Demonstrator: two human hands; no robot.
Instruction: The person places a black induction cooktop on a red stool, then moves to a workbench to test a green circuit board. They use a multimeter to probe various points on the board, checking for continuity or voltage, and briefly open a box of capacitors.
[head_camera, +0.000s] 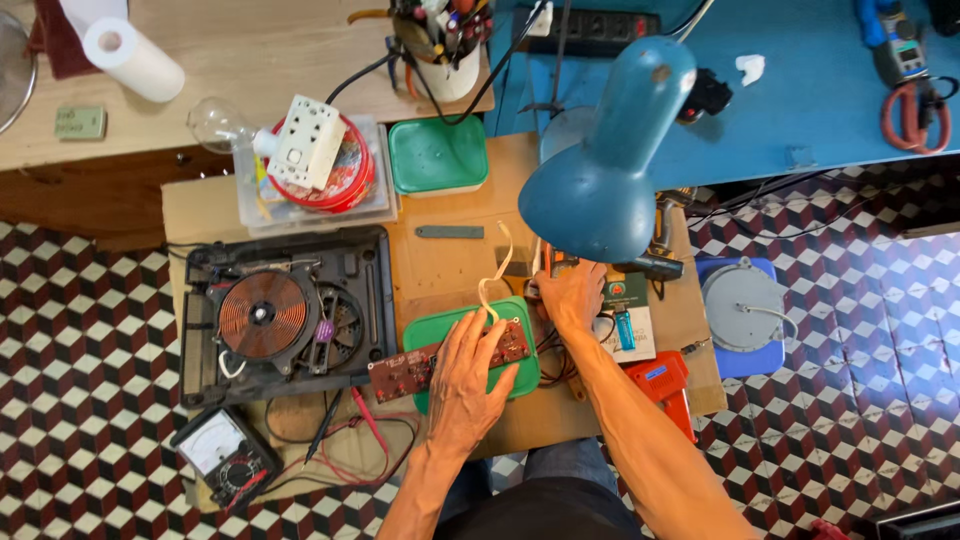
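Two hands at bench: left hand flat, fingers spread on circuit board over green lid; right hand curled around orange-handled pliers; opened cooker unassembled.

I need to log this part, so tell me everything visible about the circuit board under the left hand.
The circuit board is a long, narrow reddish-brown strip dotted with small pale components, too small to identify. It lies flat, slanting up toward the right, across a green plastic lid on the cardboard-covered bench. The left hand rests palm-down on its middle, hiding that part. A pale ribbon cable curls up from its far end.
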